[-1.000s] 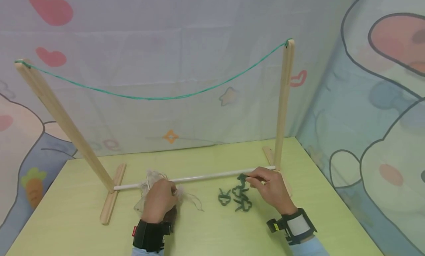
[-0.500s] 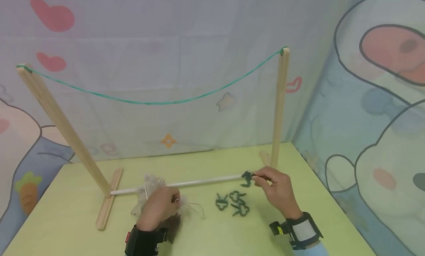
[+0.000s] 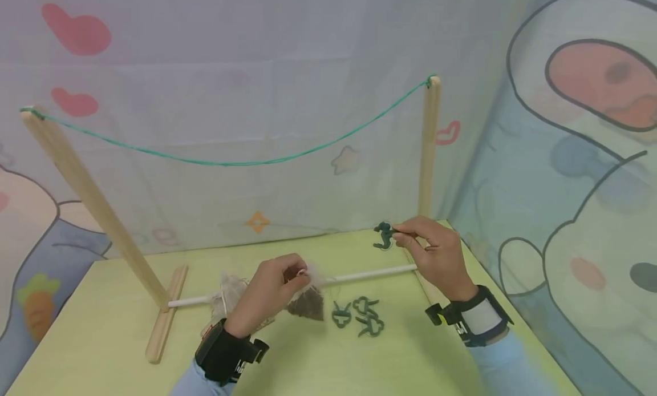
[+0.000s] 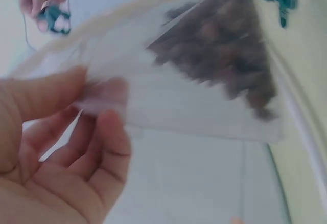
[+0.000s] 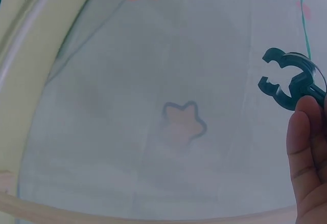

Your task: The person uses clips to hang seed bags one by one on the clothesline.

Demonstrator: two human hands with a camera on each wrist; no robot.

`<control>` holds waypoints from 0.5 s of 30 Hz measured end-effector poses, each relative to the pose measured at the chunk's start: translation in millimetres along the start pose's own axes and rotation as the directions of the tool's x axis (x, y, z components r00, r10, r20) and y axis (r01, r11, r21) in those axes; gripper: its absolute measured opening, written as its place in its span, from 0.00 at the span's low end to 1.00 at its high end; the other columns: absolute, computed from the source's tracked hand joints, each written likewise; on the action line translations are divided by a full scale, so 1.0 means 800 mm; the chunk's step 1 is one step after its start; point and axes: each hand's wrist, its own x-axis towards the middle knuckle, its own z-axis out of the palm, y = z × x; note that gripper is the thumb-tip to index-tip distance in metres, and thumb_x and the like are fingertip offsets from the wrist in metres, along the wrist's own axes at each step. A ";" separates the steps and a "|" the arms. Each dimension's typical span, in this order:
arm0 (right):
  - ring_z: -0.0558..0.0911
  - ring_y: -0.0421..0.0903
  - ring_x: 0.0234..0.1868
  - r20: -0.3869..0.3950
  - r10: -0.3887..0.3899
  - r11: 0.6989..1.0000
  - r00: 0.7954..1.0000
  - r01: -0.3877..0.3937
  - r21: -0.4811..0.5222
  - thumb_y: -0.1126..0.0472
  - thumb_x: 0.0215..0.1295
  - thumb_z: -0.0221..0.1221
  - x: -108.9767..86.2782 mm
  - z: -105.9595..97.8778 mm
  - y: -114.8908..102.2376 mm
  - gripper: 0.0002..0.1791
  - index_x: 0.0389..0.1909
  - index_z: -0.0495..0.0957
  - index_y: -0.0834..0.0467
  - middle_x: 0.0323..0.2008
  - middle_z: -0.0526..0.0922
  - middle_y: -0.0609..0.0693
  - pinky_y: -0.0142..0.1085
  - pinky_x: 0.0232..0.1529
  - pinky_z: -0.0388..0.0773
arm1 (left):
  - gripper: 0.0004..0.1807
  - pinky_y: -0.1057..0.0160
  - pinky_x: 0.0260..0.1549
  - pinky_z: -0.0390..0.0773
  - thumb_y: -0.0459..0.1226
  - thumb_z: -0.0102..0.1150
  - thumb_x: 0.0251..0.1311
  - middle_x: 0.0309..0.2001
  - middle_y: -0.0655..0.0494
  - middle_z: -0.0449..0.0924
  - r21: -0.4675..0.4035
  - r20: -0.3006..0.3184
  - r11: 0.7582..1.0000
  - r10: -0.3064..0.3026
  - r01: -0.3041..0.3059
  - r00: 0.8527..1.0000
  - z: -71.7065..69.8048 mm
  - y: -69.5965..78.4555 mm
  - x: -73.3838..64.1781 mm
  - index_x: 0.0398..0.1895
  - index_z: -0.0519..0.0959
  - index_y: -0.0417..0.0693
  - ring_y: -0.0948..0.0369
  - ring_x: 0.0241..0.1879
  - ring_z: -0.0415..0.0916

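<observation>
The yellow-green counter [image 3: 82,333] carries two wooden feet [image 3: 160,339] joined by a white rod [image 3: 377,273]; three dark green clips [image 3: 341,312] lie before it, two touching, while a partly hidden mesh bag [image 3: 231,290] overlaps its left part

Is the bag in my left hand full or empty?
Partly full: the see-through bag has dark contents gathered at its far end.

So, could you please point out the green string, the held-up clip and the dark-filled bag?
Green string [image 3: 228,164], head view: bottom of its sag.
Held-up clip [image 5: 302,85], right wrist view: where its curved arms meet.
Dark-filled bag [image 4: 194,106], left wrist view: bare sheer wall.
</observation>
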 end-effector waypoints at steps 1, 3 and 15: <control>0.78 0.37 0.28 0.003 -0.018 1.000 1.000 0.018 0.001 0.79 0.40 0.64 0.010 -0.002 -0.001 0.18 0.36 0.82 0.61 0.26 0.81 0.50 0.27 0.29 0.71 | 0.02 0.65 0.34 0.72 0.45 0.51 0.65 0.33 0.67 0.75 -0.016 -0.026 1.000 0.014 -0.014 1.000 0.000 0.006 0.007 0.38 0.74 0.64 0.68 0.31 0.70; 0.77 0.37 0.28 0.005 -0.049 0.999 0.999 0.049 -0.013 0.78 0.41 0.65 0.030 -0.005 -0.004 0.17 0.35 0.82 0.61 0.27 0.82 0.50 0.28 0.29 0.70 | 0.04 0.66 0.37 0.74 0.46 0.52 0.64 0.35 0.67 0.76 -0.047 -0.075 0.998 0.044 -0.047 0.996 0.000 0.019 0.023 0.39 0.76 0.65 0.68 0.33 0.73; 0.76 0.35 0.30 -0.014 -0.151 0.986 0.988 0.150 -0.076 0.69 0.51 0.64 0.127 -0.017 0.001 0.08 0.34 0.83 0.59 0.28 0.83 0.48 0.28 0.32 0.71 | 0.07 0.61 0.36 0.77 0.45 0.61 0.57 0.31 0.58 0.82 -0.318 -0.287 0.941 0.025 -0.120 0.958 0.002 0.079 0.122 0.35 0.82 0.55 0.62 0.32 0.78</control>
